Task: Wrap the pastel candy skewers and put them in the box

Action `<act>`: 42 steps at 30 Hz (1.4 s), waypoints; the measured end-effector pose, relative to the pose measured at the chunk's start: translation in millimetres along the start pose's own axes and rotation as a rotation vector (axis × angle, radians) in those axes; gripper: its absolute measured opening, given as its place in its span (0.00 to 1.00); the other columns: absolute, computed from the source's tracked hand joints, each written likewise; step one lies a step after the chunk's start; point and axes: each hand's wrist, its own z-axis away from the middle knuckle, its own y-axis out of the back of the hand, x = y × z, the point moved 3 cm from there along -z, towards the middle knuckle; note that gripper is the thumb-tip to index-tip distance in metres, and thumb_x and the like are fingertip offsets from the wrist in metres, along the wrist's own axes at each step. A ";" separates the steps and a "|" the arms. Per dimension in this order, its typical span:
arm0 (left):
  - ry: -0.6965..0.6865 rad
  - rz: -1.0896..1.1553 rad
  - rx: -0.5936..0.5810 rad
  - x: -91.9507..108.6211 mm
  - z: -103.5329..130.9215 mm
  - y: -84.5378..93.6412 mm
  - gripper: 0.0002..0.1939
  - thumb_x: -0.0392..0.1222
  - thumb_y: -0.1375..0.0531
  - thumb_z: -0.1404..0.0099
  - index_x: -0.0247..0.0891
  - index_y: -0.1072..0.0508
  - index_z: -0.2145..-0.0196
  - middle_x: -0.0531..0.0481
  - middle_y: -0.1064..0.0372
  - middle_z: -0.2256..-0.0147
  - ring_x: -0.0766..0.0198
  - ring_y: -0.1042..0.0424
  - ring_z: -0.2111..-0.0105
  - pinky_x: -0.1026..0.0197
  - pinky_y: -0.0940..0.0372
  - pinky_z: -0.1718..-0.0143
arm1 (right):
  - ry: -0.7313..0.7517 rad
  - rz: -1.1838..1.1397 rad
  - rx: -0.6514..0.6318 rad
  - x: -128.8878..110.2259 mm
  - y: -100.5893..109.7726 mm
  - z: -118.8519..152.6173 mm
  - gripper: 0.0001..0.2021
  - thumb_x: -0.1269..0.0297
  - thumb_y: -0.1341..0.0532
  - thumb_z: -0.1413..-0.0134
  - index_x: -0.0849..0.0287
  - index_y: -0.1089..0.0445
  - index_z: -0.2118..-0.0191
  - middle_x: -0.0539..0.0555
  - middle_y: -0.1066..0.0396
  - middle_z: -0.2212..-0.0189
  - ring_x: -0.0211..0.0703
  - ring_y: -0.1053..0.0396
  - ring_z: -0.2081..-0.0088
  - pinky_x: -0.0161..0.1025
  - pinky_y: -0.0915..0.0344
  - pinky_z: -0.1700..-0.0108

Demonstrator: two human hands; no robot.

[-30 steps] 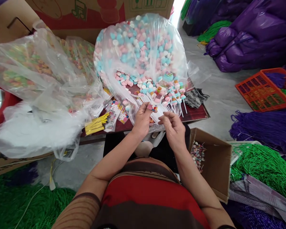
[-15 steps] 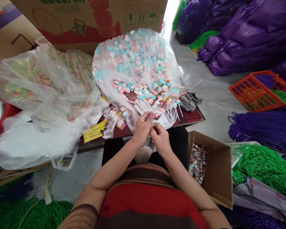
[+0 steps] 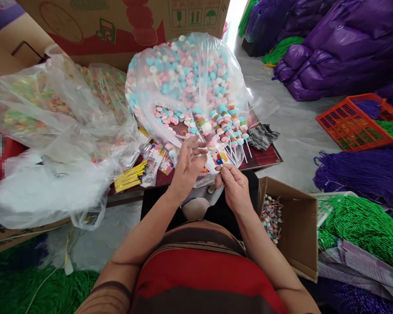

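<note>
My right hand [image 3: 235, 185] pinches the lower end of a small clear bag [image 3: 220, 157] printed with coloured dots. Just to its left my left hand [image 3: 190, 163] has its fingers spread, close to a skewer of candy in a clear sleeve [image 3: 201, 124]. Beyond both hands, a large clear bag of pink, blue and white candies [image 3: 183, 74] rests on the dark red table [image 3: 265, 158]. Candy skewers with white sticks [image 3: 229, 126] lie at its right front. Yellow twist ties [image 3: 131, 175] and printed wrappers [image 3: 155, 159] are left of my left hand.
An open cardboard box [image 3: 296, 226] holding small wrapped pieces stands at the right of my lap. Clear bags of green and orange candies [image 3: 42, 104] cover the left side. A large carton [image 3: 118, 26] rises behind. An orange basket [image 3: 347, 124] and purple bundles [image 3: 356, 179] lie on the floor at right.
My hands have moved apart; the left fingers have opened and shifted left, while my right hand moved slightly right. The white sticks that lay loose ahead of my hands are now mostly hidden.
</note>
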 end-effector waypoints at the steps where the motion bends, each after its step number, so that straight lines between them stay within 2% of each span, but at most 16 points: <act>1: 0.094 0.154 0.012 -0.9 -4.0 -1.5 0.23 0.53 0.38 0.32 0.45 0.33 0.44 0.47 0.27 0.50 0.63 0.27 0.54 0.60 0.33 0.53 | 0.002 -0.011 -0.010 0.2 -0.9 1.6 0.13 0.50 0.38 0.37 0.56 0.29 0.62 0.43 0.35 0.82 0.35 0.40 0.79 0.35 0.41 0.73; 3: 0.241 0.374 -0.005 -2.5 -10.5 -9.6 0.28 0.55 0.33 0.37 0.45 0.33 0.44 0.49 0.26 0.52 0.64 0.26 0.57 0.61 0.32 0.55 | -0.003 -0.023 -0.038 1.0 -4.5 4.7 0.13 0.50 0.38 0.37 0.56 0.29 0.62 0.44 0.34 0.81 0.36 0.39 0.78 0.35 0.40 0.72; 6: 0.340 0.479 -0.009 -5.2 -11.5 -23.6 0.29 0.53 0.27 0.44 0.44 0.28 0.48 0.51 0.24 0.59 0.66 0.26 0.63 0.63 0.31 0.60 | 0.001 -0.021 -0.073 -0.1 -10.5 7.9 0.13 0.50 0.38 0.36 0.56 0.28 0.62 0.44 0.33 0.81 0.36 0.39 0.79 0.36 0.39 0.72; 9: 0.367 0.439 -0.005 -11.2 -2.6 -31.3 0.28 0.57 0.28 0.45 0.42 0.26 0.51 0.52 0.25 0.63 0.68 0.27 0.68 0.65 0.32 0.66 | -0.003 -0.004 -0.084 -2.8 -13.9 8.2 0.14 0.49 0.38 0.36 0.56 0.28 0.64 0.44 0.33 0.82 0.35 0.39 0.79 0.36 0.38 0.71; 13: 0.378 0.213 -0.076 -21.0 8.8 -26.4 0.25 0.65 0.40 0.34 0.39 0.25 0.58 0.54 0.30 0.72 0.70 0.36 0.79 0.64 0.39 0.77 | -0.021 0.000 -0.063 -1.7 -13.8 6.5 0.14 0.49 0.35 0.39 0.56 0.29 0.64 0.43 0.34 0.82 0.34 0.39 0.80 0.35 0.38 0.72; 15: 0.261 -0.058 -0.084 -20.6 8.5 -17.4 0.27 0.66 0.47 0.30 0.38 0.26 0.66 0.53 0.33 0.74 0.67 0.34 0.76 0.61 0.36 0.72 | -0.005 0.035 -0.051 0.3 -12.0 6.7 0.14 0.49 0.37 0.38 0.56 0.29 0.63 0.43 0.34 0.82 0.34 0.39 0.80 0.35 0.38 0.72; 19: -0.205 -0.730 -0.002 -9.5 5.3 -6.0 0.28 0.61 0.52 0.25 0.39 0.31 0.74 0.46 0.31 0.71 0.58 0.31 0.64 0.52 0.38 0.55 | 0.159 0.295 0.015 -1.8 -6.7 9.6 0.14 0.51 0.41 0.34 0.57 0.28 0.62 0.44 0.33 0.81 0.35 0.37 0.79 0.35 0.37 0.71; 21: -0.338 -0.897 -0.010 -7.8 6.8 -8.4 0.28 0.57 0.55 0.24 0.39 0.30 0.73 0.45 0.31 0.71 0.56 0.32 0.64 0.52 0.40 0.56 | 0.232 0.405 0.075 -4.7 -4.9 10.8 0.14 0.51 0.42 0.33 0.56 0.28 0.61 0.45 0.33 0.81 0.35 0.37 0.79 0.35 0.37 0.71; 23: -0.355 -0.925 -0.047 -8.2 8.7 -11.4 0.27 0.55 0.56 0.23 0.39 0.30 0.72 0.45 0.31 0.72 0.56 0.33 0.66 0.53 0.42 0.58 | 0.236 0.419 0.107 -6.3 -4.6 10.9 0.15 0.50 0.43 0.32 0.56 0.28 0.62 0.44 0.34 0.82 0.35 0.38 0.80 0.35 0.38 0.73; 25: -0.290 -0.840 -0.107 -8.4 9.2 -11.0 0.28 0.57 0.57 0.23 0.39 0.30 0.72 0.46 0.31 0.72 0.57 0.33 0.67 0.53 0.42 0.59 | 0.203 0.376 0.087 -6.7 -5.4 10.3 0.16 0.49 0.44 0.32 0.55 0.29 0.62 0.44 0.36 0.83 0.35 0.40 0.81 0.35 0.39 0.74; 28: -0.084 -0.570 -0.218 -8.6 5.7 -1.3 0.30 0.67 0.52 0.28 0.40 0.31 0.74 0.49 0.31 0.74 0.60 0.33 0.69 0.55 0.41 0.61 | 0.180 0.326 0.031 -7.8 -5.2 9.6 0.16 0.48 0.43 0.33 0.55 0.28 0.62 0.44 0.37 0.83 0.35 0.41 0.81 0.35 0.40 0.74; 33: 0.206 0.059 -0.016 -5.9 -11.0 17.7 0.38 0.79 0.42 0.45 0.40 0.27 0.57 0.47 0.24 0.60 0.59 0.26 0.57 0.58 0.34 0.55 | 0.184 0.286 0.012 -8.5 -2.1 9.7 0.16 0.46 0.41 0.35 0.55 0.29 0.63 0.43 0.38 0.83 0.35 0.42 0.81 0.35 0.41 0.75; 35: 0.273 0.259 -0.050 -2.0 -16.9 10.3 0.42 0.80 0.41 0.48 0.41 0.27 0.52 0.45 0.24 0.58 0.55 0.25 0.53 0.55 0.32 0.52 | 0.172 0.276 0.002 -7.8 -4.0 10.4 0.16 0.46 0.40 0.36 0.55 0.29 0.63 0.43 0.38 0.84 0.35 0.42 0.81 0.35 0.41 0.75; 37: 0.313 0.367 -0.116 3.7 -19.8 -1.9 0.40 0.76 0.36 0.48 0.41 0.27 0.50 0.48 0.24 0.64 0.53 0.24 0.51 0.52 0.32 0.50 | 0.162 0.270 -0.010 -7.1 -6.7 11.5 0.16 0.47 0.40 0.36 0.55 0.28 0.63 0.43 0.38 0.84 0.35 0.42 0.81 0.36 0.41 0.75; 40: 0.318 0.434 -0.118 9.0 -19.1 -17.1 0.33 0.67 0.29 0.48 0.43 0.25 0.52 0.55 0.33 0.75 0.55 0.23 0.56 0.52 0.31 0.52 | 0.152 0.254 -0.021 -5.7 -9.6 13.2 0.16 0.47 0.40 0.35 0.56 0.27 0.62 0.43 0.37 0.84 0.35 0.42 0.81 0.36 0.41 0.75; 42: 0.315 0.440 -0.085 7.4 -17.1 -22.3 0.31 0.67 0.29 0.48 0.44 0.25 0.55 0.57 0.39 0.77 0.57 0.24 0.61 0.53 0.30 0.56 | 0.134 0.235 -0.013 -3.8 -10.3 14.2 0.17 0.46 0.40 0.36 0.56 0.27 0.62 0.43 0.38 0.84 0.35 0.42 0.81 0.36 0.41 0.75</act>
